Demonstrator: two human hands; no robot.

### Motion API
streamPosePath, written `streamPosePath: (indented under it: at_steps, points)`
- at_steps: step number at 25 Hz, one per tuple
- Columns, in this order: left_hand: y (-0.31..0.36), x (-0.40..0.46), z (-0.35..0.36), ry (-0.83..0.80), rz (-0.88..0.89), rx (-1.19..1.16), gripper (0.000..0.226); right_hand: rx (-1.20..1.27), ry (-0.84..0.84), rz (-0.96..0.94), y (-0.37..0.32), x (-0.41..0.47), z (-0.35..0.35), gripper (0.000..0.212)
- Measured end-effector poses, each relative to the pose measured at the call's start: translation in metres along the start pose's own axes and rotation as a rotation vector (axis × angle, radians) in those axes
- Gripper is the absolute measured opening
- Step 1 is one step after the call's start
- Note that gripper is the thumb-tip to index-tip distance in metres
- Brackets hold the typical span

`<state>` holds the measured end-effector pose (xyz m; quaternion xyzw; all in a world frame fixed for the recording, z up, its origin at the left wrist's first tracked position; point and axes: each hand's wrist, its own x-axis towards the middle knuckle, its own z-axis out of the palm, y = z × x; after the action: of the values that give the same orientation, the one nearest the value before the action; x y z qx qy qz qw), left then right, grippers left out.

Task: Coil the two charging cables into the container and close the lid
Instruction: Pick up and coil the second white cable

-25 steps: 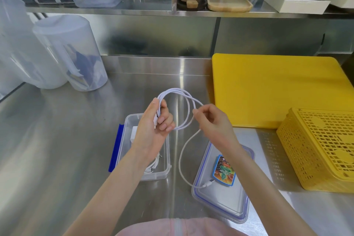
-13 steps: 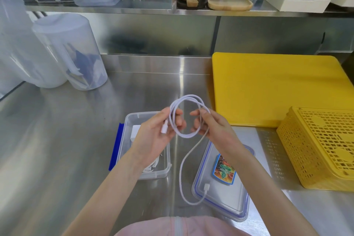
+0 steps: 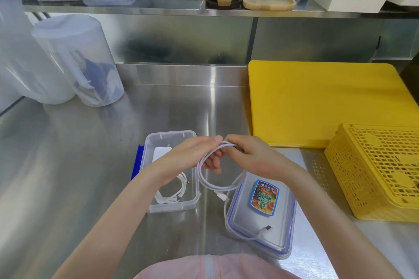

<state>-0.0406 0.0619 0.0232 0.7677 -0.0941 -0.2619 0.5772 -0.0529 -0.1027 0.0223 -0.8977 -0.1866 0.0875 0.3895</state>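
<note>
Left hand (image 3: 192,156): closed around the top of the white cable's loops, which are pinched between its fingers.
Right hand (image 3: 251,156): closed on the same bundle at the top, touching the left hand; both hands are held just above the bench (image 3: 90,165).
Second cable (image 3: 215,184): a round coil is hung below the hands, between the container and the lid. A loose tail is run down toward 6 o'clock, and its plug end (image 3: 267,229) is laid on the lid.
Container (image 3: 172,207): clear, open, set on the bench at 9 o'clock from the coil, partly hidden by the left forearm.
First cable (image 3: 174,192): already seen inside the container, loosely looped at its near end. A white block, not identified, is also seen at the far end.
Lid (image 3: 283,242): laid flat on the bench at 4 o'clock from the coil, label sticker showing, not yet fitted.
Done: one cable is judged stowed; the second is judged mostly wound.
Left: the loose tail is to be taken into the coil, the coil is to be placed in the container beside the first cable, and the lid is to be pressed on and latched.
Risk: the coil may spring open once released.
</note>
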Motion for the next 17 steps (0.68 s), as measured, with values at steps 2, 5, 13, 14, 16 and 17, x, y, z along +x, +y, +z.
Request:
streamPosePath:
  at_steps: [2, 5, 13, 14, 16, 17]
  points:
    - [0.002, -0.002, 0.0, -0.031, -0.017, 0.042, 0.039, -0.033, -0.02, -0.006, 0.0, 0.001, 0.0, 0.021]
    - [0.004, -0.004, -0.001, -0.062, -0.046, -0.057, 0.036, 0.028, -0.037, 0.0, 0.003, 0.0, 0.0, 0.019]
    - [0.001, 0.0, -0.024, 0.063, -0.005, -0.616, 0.041, 0.469, 0.028, 0.048, 0.023, -0.009, 0.01, 0.021]
    - [0.001, 0.0, -0.025, 0.07, -0.008, -0.646, 0.042, 0.433, 0.016, 0.068, 0.027, -0.009, 0.012, 0.02]
    - [0.002, 0.001, -0.025, 0.085, -0.006, -0.679, 0.043, 0.379, -0.028, 0.112, 0.031, -0.009, 0.016, 0.02]
    - [0.003, 0.001, -0.025, 0.094, -0.001, -0.689, 0.042, 0.352, -0.055, 0.134, 0.031, -0.008, 0.019, 0.02]
